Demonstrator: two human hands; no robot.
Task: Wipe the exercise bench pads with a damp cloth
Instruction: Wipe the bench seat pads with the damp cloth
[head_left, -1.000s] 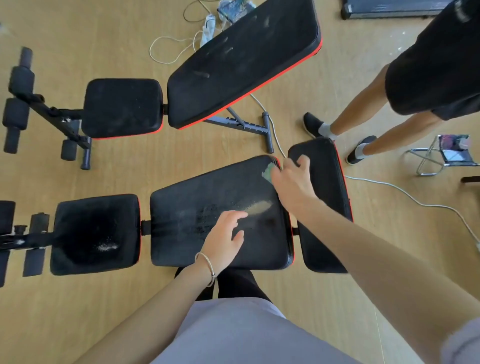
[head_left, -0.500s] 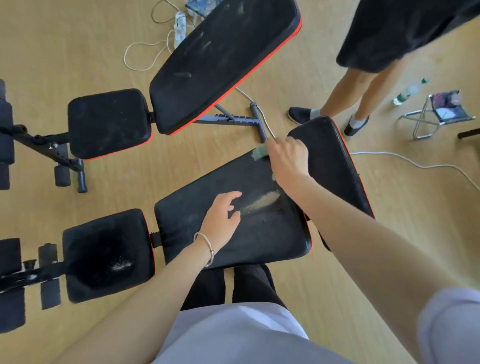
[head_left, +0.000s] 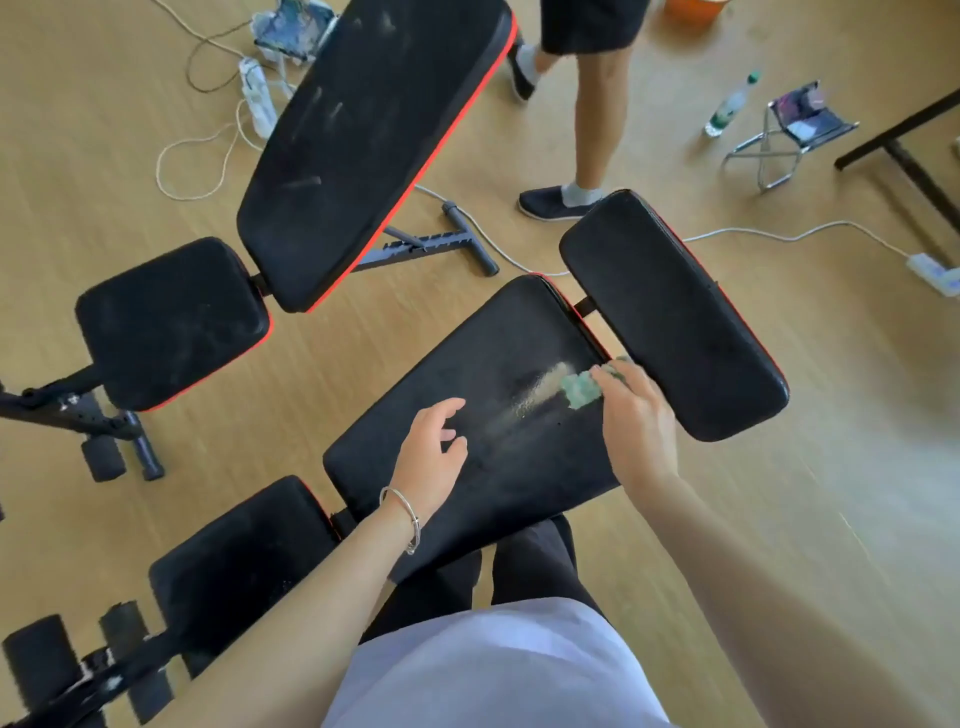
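The near bench has three black pads with red trim: a seat pad (head_left: 239, 561), a middle pad (head_left: 488, 364) and a head pad (head_left: 670, 312). My right hand (head_left: 636, 421) grips a green cloth (head_left: 581, 388) and presses it on the middle pad's right end, beside the gap to the head pad. A wet streak (head_left: 530, 397) trails left of the cloth. My left hand (head_left: 431, 457) rests over the middle pad with fingers loosely spread, holding nothing.
A second bench (head_left: 374, 140) with a dusty raised backrest stands behind. Another person's legs (head_left: 587, 130) stand at the head pad's far end. Cables (head_left: 779, 236), a power strip (head_left: 935, 270), a water bottle (head_left: 727, 106) and a small folding stool (head_left: 795, 130) lie on the wooden floor.
My right hand drew the cloth from the middle pad's far corner back toward me along its right end. The view swung, and the other person walked farther away. My left hand stayed on the pad.
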